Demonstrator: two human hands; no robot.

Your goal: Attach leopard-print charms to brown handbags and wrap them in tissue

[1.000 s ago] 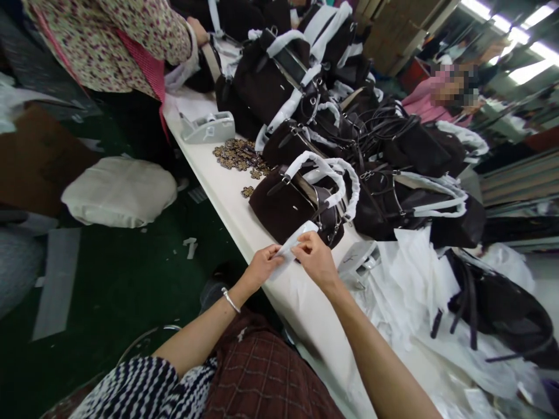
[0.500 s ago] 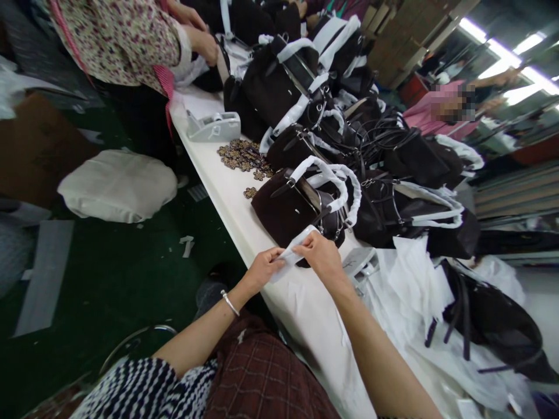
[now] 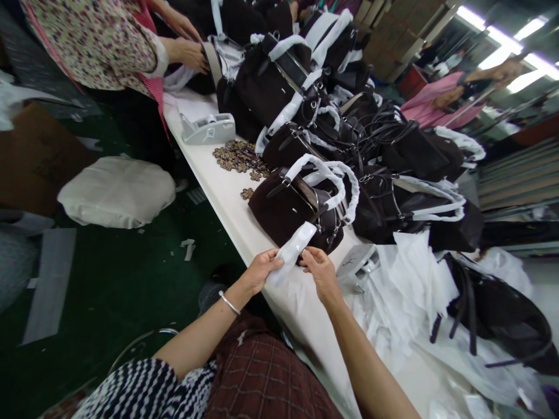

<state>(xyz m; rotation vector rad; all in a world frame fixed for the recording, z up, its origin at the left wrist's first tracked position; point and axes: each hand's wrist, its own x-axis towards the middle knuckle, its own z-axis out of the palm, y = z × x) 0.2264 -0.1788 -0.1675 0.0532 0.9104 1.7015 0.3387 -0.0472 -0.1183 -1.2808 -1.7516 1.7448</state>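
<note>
My left hand [image 3: 261, 270] pinches the lower end of a folded strip of white wrapping [image 3: 293, 249] in front of a dark brown handbag [image 3: 282, 206]. The strip slants up and to the right. Close to its right edge is my right hand [image 3: 321, 272], thumb and fingertips drawn together; what they hold, if anything, is too small to make out. The handbag stands on the white table [image 3: 218, 195], its two handles [image 3: 325, 169] wrapped in white.
More dark handbags [image 3: 271, 81] crowd the table behind. Flower-shaped pieces [image 3: 238, 156] lie near a grey tape dispenser [image 3: 208, 129]; another dispenser [image 3: 356, 262] stands right of my hands. White sheets [image 3: 414, 279] are heaped at right. A co-worker's hand [image 3: 187, 55] touches a bag.
My right hand has come off the white strip's upper part and moved slightly down to its right side. More of the strip shows now, still in my left hand.
</note>
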